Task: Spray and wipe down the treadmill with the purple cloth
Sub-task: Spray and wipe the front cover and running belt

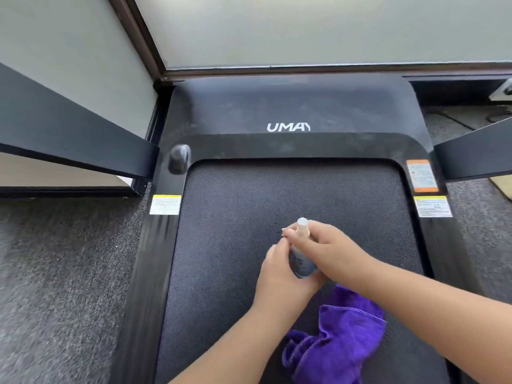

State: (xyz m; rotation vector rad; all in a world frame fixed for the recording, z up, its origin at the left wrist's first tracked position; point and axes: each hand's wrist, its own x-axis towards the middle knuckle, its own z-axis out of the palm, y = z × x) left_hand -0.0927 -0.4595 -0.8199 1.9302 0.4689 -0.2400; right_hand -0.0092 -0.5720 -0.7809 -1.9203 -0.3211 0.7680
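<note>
Mid-prep, both hands work a small spray bottle [300, 253] over the treadmill [288, 214] belt: left hand [279, 270] wraps its base, right hand [324, 245] pinches the cap end. Purple cloth [340, 333] lies w/ right forearm above. Risk: cap slips, liquid pools on belt.

Fuzzy purple cloth [336, 332] lies on the treadmill [291, 112]'s matt textured belt [235, 217]; glossy plastic frame.
</note>
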